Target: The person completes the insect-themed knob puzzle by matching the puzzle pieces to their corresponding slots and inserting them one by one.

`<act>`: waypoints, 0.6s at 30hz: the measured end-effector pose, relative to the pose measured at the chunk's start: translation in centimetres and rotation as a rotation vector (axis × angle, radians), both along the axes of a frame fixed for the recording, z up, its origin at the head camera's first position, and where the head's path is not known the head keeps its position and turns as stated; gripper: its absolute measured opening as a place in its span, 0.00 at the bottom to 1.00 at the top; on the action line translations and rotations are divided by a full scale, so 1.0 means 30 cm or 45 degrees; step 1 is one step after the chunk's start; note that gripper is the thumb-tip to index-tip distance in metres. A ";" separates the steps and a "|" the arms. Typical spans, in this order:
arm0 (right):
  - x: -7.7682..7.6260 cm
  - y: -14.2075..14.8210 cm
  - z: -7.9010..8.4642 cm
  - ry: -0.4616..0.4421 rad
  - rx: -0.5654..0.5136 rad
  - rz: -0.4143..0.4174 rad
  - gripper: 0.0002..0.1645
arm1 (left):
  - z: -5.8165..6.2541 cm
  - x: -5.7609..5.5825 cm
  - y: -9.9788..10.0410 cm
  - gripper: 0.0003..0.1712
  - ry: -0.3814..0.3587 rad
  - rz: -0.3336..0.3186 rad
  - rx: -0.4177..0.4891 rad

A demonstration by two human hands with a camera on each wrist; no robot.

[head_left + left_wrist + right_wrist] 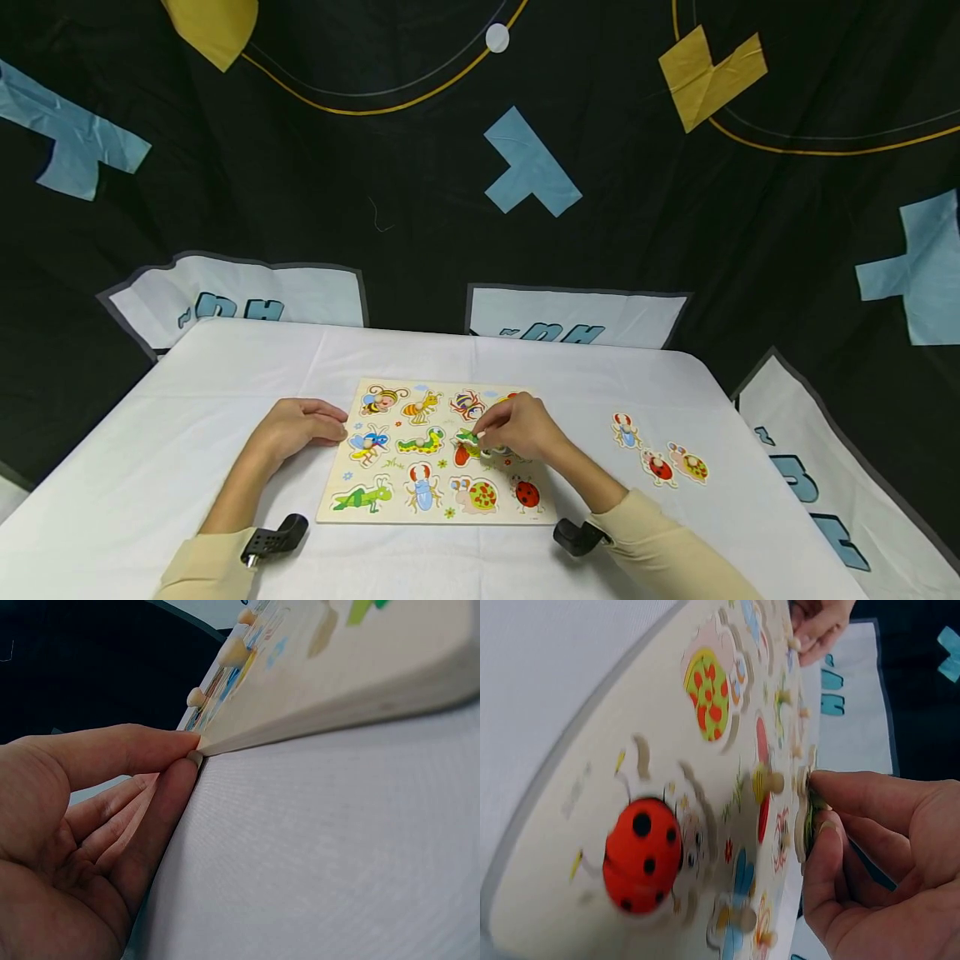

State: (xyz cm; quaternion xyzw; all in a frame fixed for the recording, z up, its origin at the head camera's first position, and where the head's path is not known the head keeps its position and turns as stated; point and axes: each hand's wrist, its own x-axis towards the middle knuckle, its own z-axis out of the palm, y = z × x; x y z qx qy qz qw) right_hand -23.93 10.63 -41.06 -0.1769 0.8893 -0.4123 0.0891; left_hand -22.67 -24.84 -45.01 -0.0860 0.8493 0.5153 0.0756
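- the right hand point(521, 427) pinches a green puzzle piece point(804, 825) over the board point(547, 847); the left hand point(300, 427) pinches the board's left edge.
- the piece looks light, stiff and thin, probably slick on its printed face; its rim seems the surest hold.

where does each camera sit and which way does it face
Head: on the head, facing forward-down at the bug puzzle board; left hand, right hand, sleeves show.
Left wrist: worn there, facing its hand at the board's edge.
Right wrist: worn there, facing its hand pinching a puzzle piece.
Head and right wrist share both hands.
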 end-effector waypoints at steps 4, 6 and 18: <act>0.008 -0.033 -0.006 -0.020 -0.033 0.049 0.05 | -0.001 -0.001 -0.002 0.21 -0.004 0.001 -0.011; 0.013 -0.050 -0.010 -0.027 -0.041 0.070 0.05 | -0.001 0.000 -0.001 0.21 -0.009 0.005 -0.012; 0.043 -0.160 -0.033 -0.060 -0.061 0.154 0.05 | 0.005 0.000 0.000 0.21 -0.001 0.007 0.018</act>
